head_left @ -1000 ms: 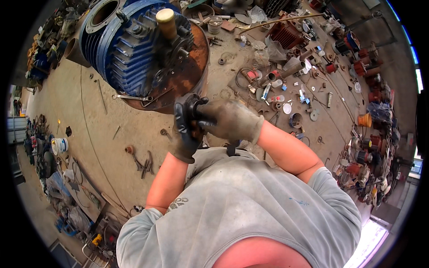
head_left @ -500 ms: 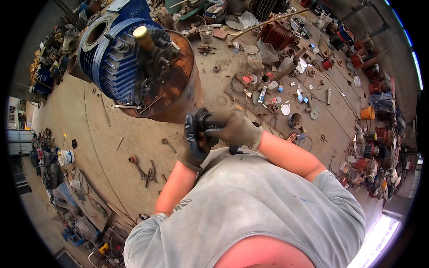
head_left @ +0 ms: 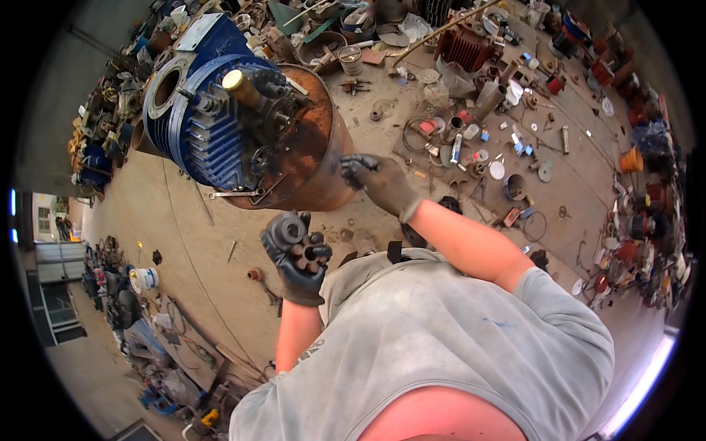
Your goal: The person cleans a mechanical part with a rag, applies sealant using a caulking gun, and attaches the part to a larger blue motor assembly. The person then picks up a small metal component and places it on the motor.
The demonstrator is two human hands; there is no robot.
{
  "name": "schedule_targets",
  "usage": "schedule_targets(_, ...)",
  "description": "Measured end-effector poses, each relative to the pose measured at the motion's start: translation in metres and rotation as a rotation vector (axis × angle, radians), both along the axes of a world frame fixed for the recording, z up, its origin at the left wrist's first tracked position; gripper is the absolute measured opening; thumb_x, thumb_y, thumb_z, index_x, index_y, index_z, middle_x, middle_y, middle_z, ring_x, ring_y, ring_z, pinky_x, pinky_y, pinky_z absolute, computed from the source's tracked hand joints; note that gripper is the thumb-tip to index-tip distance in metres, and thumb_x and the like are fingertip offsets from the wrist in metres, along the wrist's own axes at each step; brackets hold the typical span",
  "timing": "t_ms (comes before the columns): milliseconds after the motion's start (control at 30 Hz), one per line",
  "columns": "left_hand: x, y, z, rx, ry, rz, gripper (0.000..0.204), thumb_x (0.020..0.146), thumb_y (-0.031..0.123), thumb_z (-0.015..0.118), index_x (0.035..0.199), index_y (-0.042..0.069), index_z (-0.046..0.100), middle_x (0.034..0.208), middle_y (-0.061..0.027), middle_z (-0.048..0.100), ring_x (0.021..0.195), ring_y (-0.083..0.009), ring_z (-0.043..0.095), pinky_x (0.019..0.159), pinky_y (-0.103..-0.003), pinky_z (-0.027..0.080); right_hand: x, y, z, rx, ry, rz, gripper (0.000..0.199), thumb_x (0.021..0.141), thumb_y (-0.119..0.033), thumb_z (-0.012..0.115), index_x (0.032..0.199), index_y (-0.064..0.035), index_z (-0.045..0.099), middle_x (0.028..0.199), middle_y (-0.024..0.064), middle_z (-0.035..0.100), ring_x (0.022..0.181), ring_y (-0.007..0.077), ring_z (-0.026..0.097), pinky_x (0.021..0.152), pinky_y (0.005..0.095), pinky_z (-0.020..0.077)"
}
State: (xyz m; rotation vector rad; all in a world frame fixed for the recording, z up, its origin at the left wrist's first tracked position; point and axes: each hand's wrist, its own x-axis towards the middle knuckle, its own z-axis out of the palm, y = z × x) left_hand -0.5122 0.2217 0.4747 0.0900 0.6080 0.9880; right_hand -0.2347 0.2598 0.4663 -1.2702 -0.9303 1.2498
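My left hand point(head_left: 294, 268), in a dark glove, is closed round a dark metal hub-like part with a round bore point(head_left: 289, 230). A brownish lobed metal piece point(head_left: 309, 257) sits against it in the same palm. My gloved right hand point(head_left: 386, 187) is held away from it, beside the wall of a rusty drum point(head_left: 334, 165). Its fingers are bent together, and whatever they hold, if anything, cannot be made out. On the drum stands a blue finned machine housing point(head_left: 217, 143), with a pale-ended cylindrical piece point(head_left: 239, 84) on top. A wrench point(head_left: 235, 195) lies at the drum's near edge.
Small parts, cans, a blue-and-white tube point(head_left: 456, 149) and a dark bowl point(head_left: 515, 187) are strewn over the floor at right. A reddish finned motor point(head_left: 467, 53) stands farther back. A white bucket point(head_left: 143, 279) and piled machinery line the left side.
My hands, together on the dark metal part before, are now apart. The left has moved left and down with the part; the right has risen toward the drum. The view has shifted slightly.
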Motion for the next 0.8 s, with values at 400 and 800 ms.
schedule_targets(400,-0.143,0.005,-0.003,-0.145,0.231,0.041,0.084,0.102,0.081,0.053,0.144,0.009,0.066,0.138,-0.0069,0.072,0.095,-0.02,0.064,0.068,-0.034,0.051,-0.089,0.168,-0.058,0.147,0.23,-0.303,0.027,0.107,-0.014,0.074,0.129,-0.0005,0.079,0.106,0.0041,0.083,0.088,0.0076,0.072,0.076,0.0242,0.0575)
schedule_targets(800,-0.144,0.036,-0.007,-0.237,0.257,0.011,0.077,0.102,0.081,0.053,0.144,0.018,0.067,0.135,-0.0046,0.074,0.084,-0.0213,0.065,0.065,-0.032,0.052,-0.061,0.178,-0.036,0.09,-0.163,-0.151,0.03,0.1,-0.023,0.079,0.126,-0.0097,0.083,0.106,0.0103,0.085,0.093,0.0137,0.078,0.085,0.0305,0.0597)
